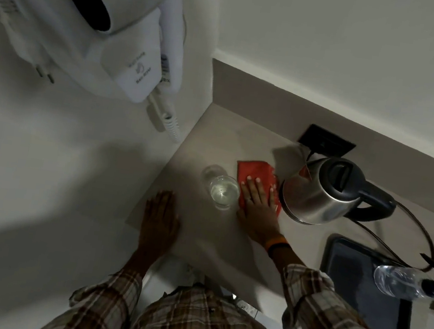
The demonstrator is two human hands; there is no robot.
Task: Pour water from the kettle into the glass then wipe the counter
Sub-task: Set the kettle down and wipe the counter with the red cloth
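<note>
**Flat hand on the red cloth, glass and kettle to either side**

The red cloth (257, 179) lies spread on the beige counter (213, 141), and the right hand (257, 204) presses down on it with the palm flat and the fingers stretched out, not curled around anything. Just to the left of that hand stands the glass (223, 192), upright, with clear water in it; it is very close to the cloth's edge, though whether they touch cannot be told. Just to the right of the hand sits the steel kettle (324, 191), its black lid shut and its black handle pointing away to the right; the cloth's far corner reaches the kettle's foot.

The left hand (161, 220) rests open and flat on the near-left edge of the counter, well apart from the glass.

Beyond the kettle, further right of the right hand, a dark tray (349, 271) holds a clear plastic bottle (401, 282) lying on its side. Behind the kettle a black socket plate (326, 144) is set in the wall. High to the left hangs a white wall-mounted hair dryer (92, 13).
</note>
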